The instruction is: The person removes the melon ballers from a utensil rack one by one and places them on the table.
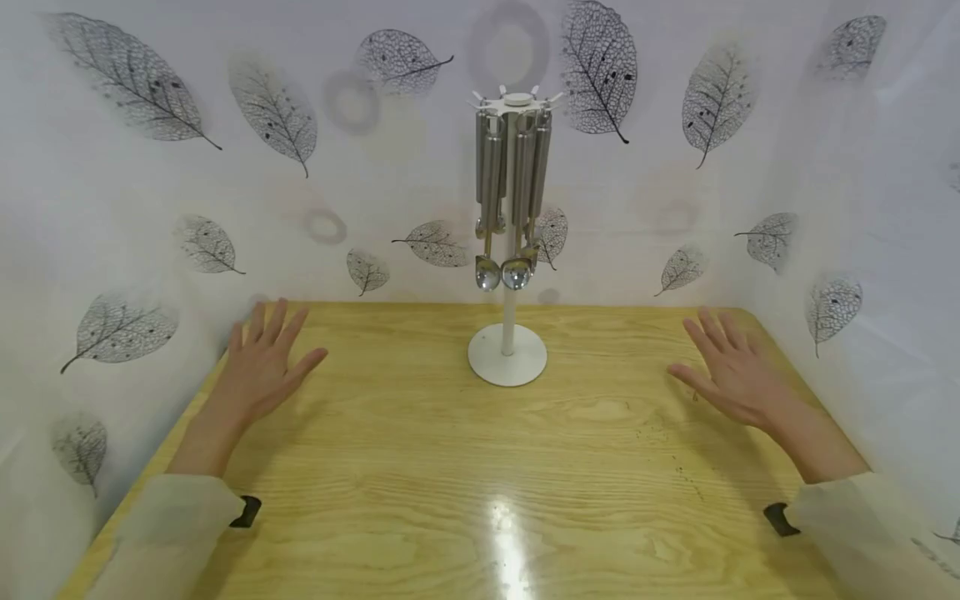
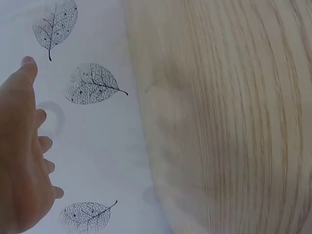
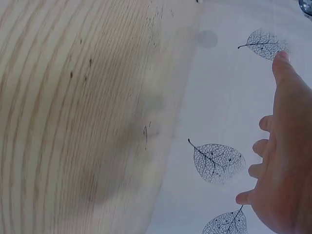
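Centrally, in the head view, a white utensil stand (image 1: 526,357) rises from the far part of the wooden table (image 1: 420,467), its round base set near the back edge. Its long axis is upright, and the steel utensils (image 1: 491,171) hang along it, handles high and rounded bowls low, well above the tabletop. The left hand (image 1: 255,371) and the right hand (image 1: 738,377) lie on either side, both well apart from it, with fingers and thumb spread and nothing held. So the stand lies inward from each thumb, to the right of the left hand and to the left of the right one; the right hand looks slightly nearer, though the gap is almost even. Whether the fingertips touch the table cannot be told.

From the left wrist, the left hand shows edge-on, thumb extended, against the leaf-printed cloth (image 2: 105,146); the stand is out of frame.

From the right wrist, the right hand likewise appears with its thumb out and its palm bare. A sliver of shiny metal (image 3: 306,6) enters the top corner, beyond the thumb tip, probably one utensil's bowl.
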Tool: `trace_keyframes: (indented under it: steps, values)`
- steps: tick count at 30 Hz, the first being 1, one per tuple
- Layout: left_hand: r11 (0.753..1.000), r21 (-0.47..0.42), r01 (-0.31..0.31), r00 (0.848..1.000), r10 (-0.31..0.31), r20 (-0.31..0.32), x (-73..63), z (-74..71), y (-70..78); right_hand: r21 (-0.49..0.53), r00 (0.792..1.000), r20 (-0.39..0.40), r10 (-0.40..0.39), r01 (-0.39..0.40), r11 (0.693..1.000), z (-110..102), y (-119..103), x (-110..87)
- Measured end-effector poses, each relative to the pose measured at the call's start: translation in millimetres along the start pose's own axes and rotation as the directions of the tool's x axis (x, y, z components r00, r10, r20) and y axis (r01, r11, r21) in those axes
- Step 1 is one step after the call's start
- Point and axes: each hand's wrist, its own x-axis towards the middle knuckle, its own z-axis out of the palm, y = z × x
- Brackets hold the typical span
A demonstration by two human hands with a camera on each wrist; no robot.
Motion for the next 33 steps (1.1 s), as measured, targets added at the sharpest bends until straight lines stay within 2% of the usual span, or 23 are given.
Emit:
trace_keyframes:
  steps: [9, 16, 20, 24, 27, 29, 33]
  values:
    - [0.988, -0.144, -0.054, 0.996, 0.042, -0.08, 11.7, -1.5, 19.0, 0.094, 0.997, -0.06, -0.048, 0.053, 0.994, 3, -16, 5.5]
    - [0.965, -0.26, -0.038, 0.993, 0.007, -0.119, 19.9, -3.1, 35.9, 0.133, 0.993, -0.104, -0.062, 0.076, 0.988, 8, -24, 8.8]
    - [0.948, -0.315, -0.038, 0.99, -0.007, -0.14, 25.9, -3.7, 46.9, 0.179, 0.993, -0.114, -0.042, 0.063, 0.982, 10, -32, 10.6]
    - [0.943, -0.326, -0.073, 0.979, 0.005, -0.203, 33.0, -1.8, 57.5, 0.219, 0.993, -0.117, -0.033, 0.058, 0.974, 10, -43, 13.5]
    - [0.93, -0.354, -0.103, 0.965, 0.007, -0.262, 38.4, -1.1, 64.5, 0.241, 0.992, -0.124, -0.026, 0.055, 0.969, 10, -52, 15.9]
    - [0.911, -0.393, -0.121, 0.954, -0.003, -0.301, 42.2, -1.2, 69.1, 0.258, 0.992, -0.129, -0.011, 0.045, 0.965, 11, -58, 17.0]
    - [0.858, -0.493, -0.145, 0.931, -0.049, -0.361, 50.2, -4.1, 79.6, 0.299, 0.987, -0.163, 0.013, 0.037, 0.953, 12, -71, 18.5]
